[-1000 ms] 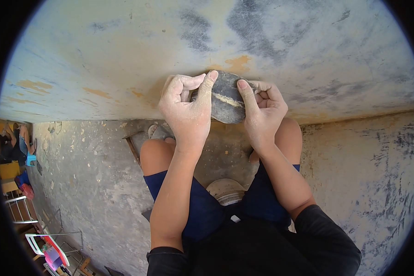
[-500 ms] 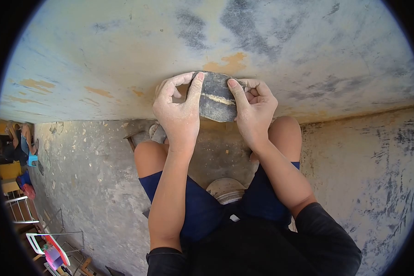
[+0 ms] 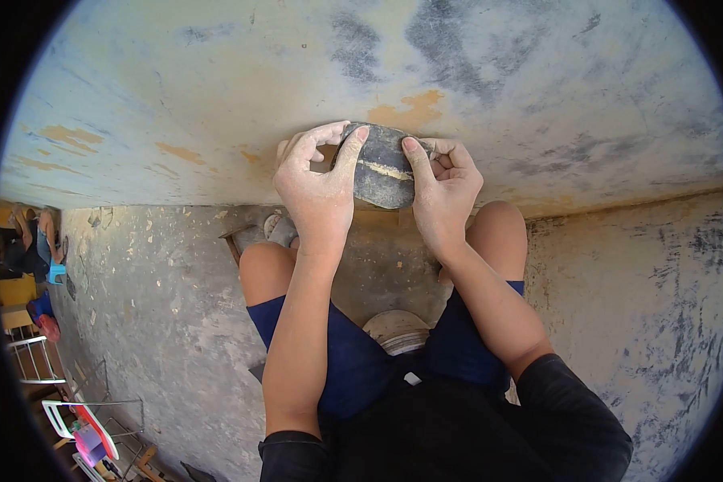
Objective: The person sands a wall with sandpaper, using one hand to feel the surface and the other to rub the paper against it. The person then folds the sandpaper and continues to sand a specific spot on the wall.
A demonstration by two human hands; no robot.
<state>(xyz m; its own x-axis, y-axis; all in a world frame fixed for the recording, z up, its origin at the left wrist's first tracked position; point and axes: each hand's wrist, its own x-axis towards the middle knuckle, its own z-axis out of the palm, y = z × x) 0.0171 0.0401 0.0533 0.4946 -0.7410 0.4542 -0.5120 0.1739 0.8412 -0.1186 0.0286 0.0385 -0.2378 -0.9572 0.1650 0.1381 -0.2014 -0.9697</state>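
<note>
A dark grey piece of sandpaper, dusty, with a pale worn crease across its middle, is held up close to the wall. Its left edge is pinched by my left hand, thumb on the near face and fingers curled behind. On the opposite edge, my right hand grips it the same way. The sheet bows slightly between the two thumbs, and its far face is hidden. Pale dust coats both hands.
In front stands a wall with orange and dark patches; another wall rises at right. A round pale container is between my legs. Chairs, a blue stool and another person's legs are far left.
My left hand has shifted slightly right, toward my right hand. The sandpaper bows more and its lower edge looks rounder. The view has shifted a little.
</note>
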